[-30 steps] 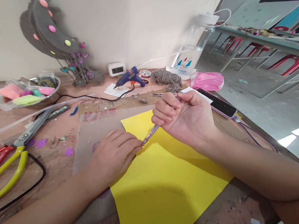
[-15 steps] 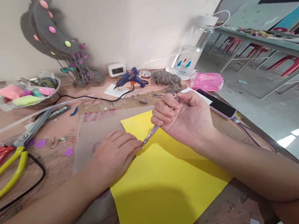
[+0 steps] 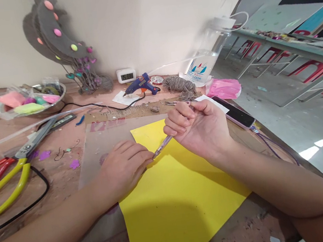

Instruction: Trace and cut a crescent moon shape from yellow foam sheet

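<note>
A yellow sheet (image 3: 174, 204) lies at an angle on a translucent mat on the table. My right hand (image 3: 195, 128), palm turned up, has its fingers curled round a clear pen (image 3: 163, 146) that slants down to the left. The pen's tip meets the sheet near its left edge, right beside the fingertips of my left hand (image 3: 127, 162). That left hand rests palm down over the sheet's left edge, its fingers together; whether anything is under them is hidden.
Large scissors (image 3: 20, 170) with red and yellow handles and a bowl (image 3: 55, 100) of coloured bags are at left. Behind the sheet are a blue glue gun (image 3: 141, 85), grey yarn (image 3: 179, 86) and a large bottle (image 3: 207, 51). A phone (image 3: 234, 112) lies at right.
</note>
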Demonstrator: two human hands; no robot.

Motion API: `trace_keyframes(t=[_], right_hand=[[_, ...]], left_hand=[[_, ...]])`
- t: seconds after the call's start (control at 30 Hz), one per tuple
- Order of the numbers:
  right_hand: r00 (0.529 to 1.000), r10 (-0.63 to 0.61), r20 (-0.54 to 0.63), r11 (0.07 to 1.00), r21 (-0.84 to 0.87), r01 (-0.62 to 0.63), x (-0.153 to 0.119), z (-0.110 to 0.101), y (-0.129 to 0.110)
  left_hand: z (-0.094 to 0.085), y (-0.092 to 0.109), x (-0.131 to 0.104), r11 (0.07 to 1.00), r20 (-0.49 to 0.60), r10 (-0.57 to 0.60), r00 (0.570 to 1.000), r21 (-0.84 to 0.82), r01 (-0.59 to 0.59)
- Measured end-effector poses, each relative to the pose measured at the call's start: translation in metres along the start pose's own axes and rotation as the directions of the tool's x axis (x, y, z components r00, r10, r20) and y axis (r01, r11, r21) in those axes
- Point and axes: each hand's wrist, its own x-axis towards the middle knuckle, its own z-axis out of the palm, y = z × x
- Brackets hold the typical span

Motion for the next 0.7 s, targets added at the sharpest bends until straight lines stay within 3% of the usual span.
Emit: trace_keyframes(t=[0.53,0.7], right_hand=[[0.999,-0.034,0.009,0.993,-0.115,0.035,-0.003,0.005,0.011],[0.989,0.031,0.147,0.915,-0.402,0.032,-0.002,-0.004,0.020]], left_hand=[[-0.004,0.007,0.003,0.996,0.043,-0.036,0.998,-0.074,0.039],[-0.006,0.005,0.002,0.996,0.026,-0.062,0.998,-0.068,0.063]])
